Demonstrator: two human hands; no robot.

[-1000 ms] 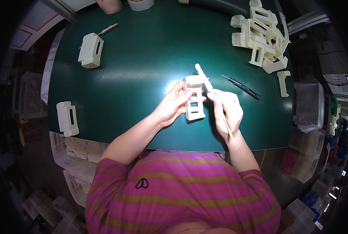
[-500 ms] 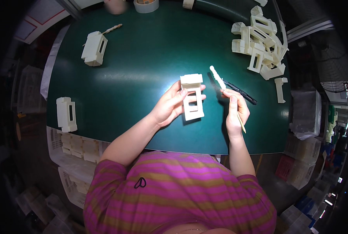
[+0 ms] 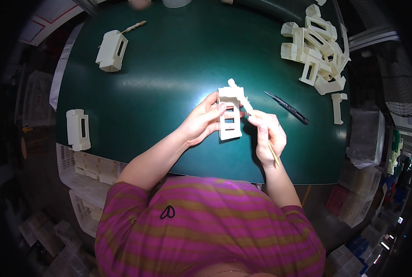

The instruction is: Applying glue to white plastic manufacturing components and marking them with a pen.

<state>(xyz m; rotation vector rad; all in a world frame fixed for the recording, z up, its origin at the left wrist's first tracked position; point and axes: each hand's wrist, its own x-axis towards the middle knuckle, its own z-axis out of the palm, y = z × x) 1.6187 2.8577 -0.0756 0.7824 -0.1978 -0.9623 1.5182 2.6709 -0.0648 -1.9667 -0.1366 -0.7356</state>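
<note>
My left hand [image 3: 203,121] grips a cream plastic housing [image 3: 230,133] with rectangular openings, thumb on its front and fingers behind it. Between the fingers of my right hand [image 3: 270,138] is a thin wooden stick [image 3: 274,155] whose far end is wrapped in white material [image 3: 243,100]. That white wrapped end lies across the upper right corner of the housing; whether it touches is hard to tell. A black slim pen-shaped tool [image 3: 286,107], perhaps a craft knife, lies on the green table [image 3: 169,60] to the right of my hands.
A heap of cream plastic parts [image 3: 316,48] occupies the far right, with a single narrow piece [image 3: 338,108] below it. Two more housings, one far left [image 3: 111,51] beside a wrapped stick [image 3: 134,26] and one near left [image 3: 78,130], rest on the table. Bins [image 3: 83,177] stand beyond its left front edge.
My right hand has moved left, bringing the stick's white wrapped end from beside the housing to its upper right corner. My left hand still holds the housing in nearly the same place.
</note>
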